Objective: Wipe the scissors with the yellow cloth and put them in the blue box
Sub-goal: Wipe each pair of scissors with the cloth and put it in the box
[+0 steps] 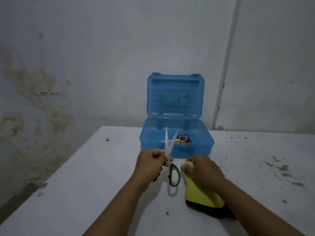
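Note:
My left hand (150, 163) grips a pair of scissors (171, 160) near the pivot, held above the table. Their blades are parted and point up and away in front of the blue box (204, 142). One black and lime-green handle loop hangs down toward me; the other is hidden behind my hand. My right hand (202, 169) is closed on the yellow cloth (201, 195), which hangs down to the table just right of the scissors. The box stands behind both hands with its lid up, and coloured rings lie inside it.
The white table (102, 176) carries dark specks and flaked paint, mostly on its right side. Its left edge runs diagonally from the far middle to the near left. A stained wall and a white pipe (225, 68) stand behind the box.

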